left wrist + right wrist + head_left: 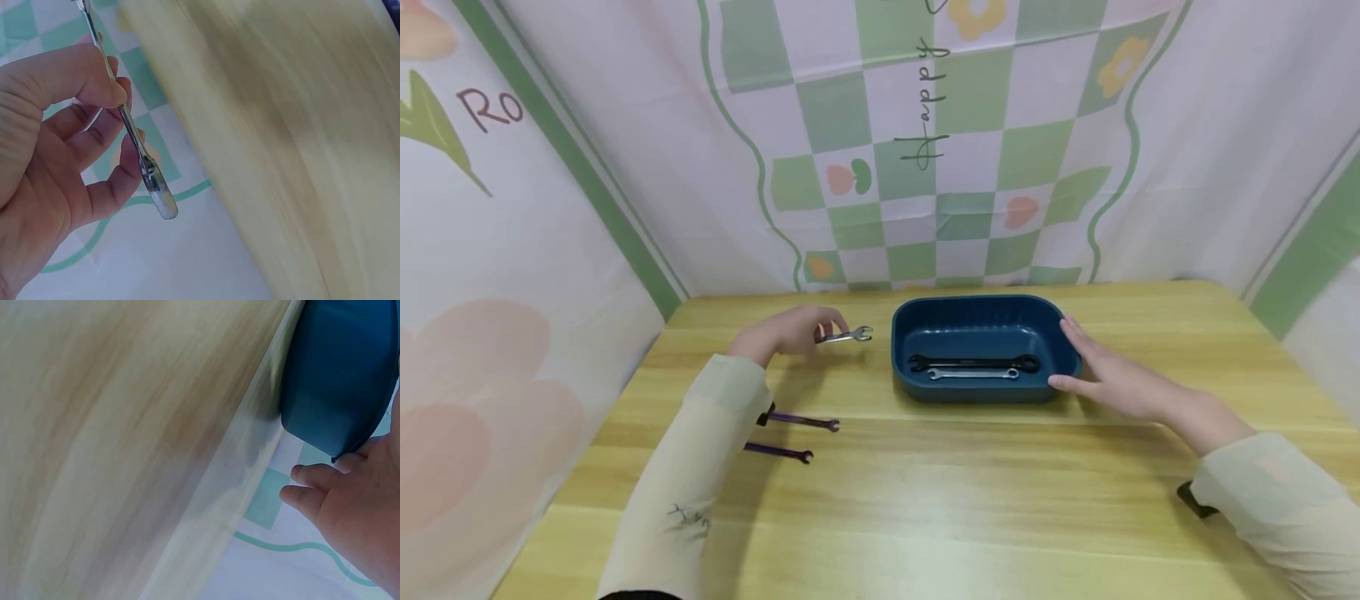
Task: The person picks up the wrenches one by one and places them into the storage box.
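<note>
Blue bin point(981, 393) mid-frame: black wrench point(973, 363), silver wrench point(976, 374) inside. Left hand point(793, 327) pinches another wrench point(855, 334); right hand's point(1118, 381) fingers straight, against bin.

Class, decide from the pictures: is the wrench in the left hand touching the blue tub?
Apart. The head view shows a strip of tabletop between the held wrench and the blue tub.
</note>
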`<state>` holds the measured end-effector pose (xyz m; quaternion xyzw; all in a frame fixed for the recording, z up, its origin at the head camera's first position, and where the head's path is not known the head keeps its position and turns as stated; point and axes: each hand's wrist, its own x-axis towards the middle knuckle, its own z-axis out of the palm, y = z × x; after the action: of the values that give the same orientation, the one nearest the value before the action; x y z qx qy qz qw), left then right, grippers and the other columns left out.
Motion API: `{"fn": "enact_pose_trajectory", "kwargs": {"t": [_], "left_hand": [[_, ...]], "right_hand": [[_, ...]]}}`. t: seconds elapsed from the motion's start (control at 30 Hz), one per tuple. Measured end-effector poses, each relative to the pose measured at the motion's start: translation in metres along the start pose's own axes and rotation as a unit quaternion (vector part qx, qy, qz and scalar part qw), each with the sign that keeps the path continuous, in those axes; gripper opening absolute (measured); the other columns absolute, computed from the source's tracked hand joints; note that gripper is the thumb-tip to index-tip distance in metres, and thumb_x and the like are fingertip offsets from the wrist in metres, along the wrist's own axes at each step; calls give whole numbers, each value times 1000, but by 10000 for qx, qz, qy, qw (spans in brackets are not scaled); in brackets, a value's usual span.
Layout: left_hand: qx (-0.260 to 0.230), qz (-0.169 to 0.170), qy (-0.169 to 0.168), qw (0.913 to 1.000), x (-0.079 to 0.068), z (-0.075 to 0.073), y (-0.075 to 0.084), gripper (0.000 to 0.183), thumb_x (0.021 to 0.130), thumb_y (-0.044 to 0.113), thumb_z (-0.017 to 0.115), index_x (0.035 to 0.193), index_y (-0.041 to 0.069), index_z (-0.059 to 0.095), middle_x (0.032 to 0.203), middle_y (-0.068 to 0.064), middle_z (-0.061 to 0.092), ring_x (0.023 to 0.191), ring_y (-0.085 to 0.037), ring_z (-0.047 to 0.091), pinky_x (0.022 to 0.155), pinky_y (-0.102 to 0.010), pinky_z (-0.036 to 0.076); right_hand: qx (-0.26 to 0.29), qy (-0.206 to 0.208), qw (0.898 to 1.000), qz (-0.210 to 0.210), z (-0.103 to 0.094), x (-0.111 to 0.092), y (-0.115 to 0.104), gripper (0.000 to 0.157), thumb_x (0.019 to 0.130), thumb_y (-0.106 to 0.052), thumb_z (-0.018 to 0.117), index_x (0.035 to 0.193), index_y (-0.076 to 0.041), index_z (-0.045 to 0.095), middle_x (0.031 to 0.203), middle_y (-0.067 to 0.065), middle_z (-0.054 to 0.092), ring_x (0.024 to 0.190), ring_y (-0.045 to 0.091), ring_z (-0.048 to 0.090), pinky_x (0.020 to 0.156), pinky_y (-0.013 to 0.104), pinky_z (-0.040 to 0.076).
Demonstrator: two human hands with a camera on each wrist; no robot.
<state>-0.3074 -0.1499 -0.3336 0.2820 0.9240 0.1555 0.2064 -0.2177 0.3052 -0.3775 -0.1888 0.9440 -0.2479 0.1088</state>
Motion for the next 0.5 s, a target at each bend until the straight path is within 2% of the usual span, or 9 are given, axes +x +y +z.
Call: {"fn": "enact_pose_trajectory", "kwargs": {"t": [0.17, 0.27, 0.5], "left_hand": [[7, -4, -50, 10000, 1, -4, 5, 63, 70, -19, 62, 122, 16, 57, 113, -14, 57, 97, -23, 53, 78, -33, 48], [-57, 21, -50, 10000, 1, -5, 8, 64, 69, -20, 60, 122, 16, 57, 113, -15, 57, 98, -26, 54, 77, -33, 48], [-121, 133, 13, 9998, 1, -8, 19, 64, 70, -19, 59, 122, 18, 58, 107, -6, 57, 102, -26, 54, 76, -32, 48]], "right_hand": [[26, 38, 10000, -35, 0, -1, -1, 91, 91, -49, 51, 148, -17, -12, 152, 6, -16, 134, 47, 6, 100, 64, 14], [24, 40, 10000, -21, 0, -1, -1, 91, 91, -50, 51, 148, -17, -12, 152, 6, -16, 133, 47, 7, 100, 64, 14], [26, 40, 10000, 31, 0, -1, -1, 90, 91, -51, 50, 148, -20, -13, 151, 3, -17, 133, 47, 7, 100, 64, 14]]}}
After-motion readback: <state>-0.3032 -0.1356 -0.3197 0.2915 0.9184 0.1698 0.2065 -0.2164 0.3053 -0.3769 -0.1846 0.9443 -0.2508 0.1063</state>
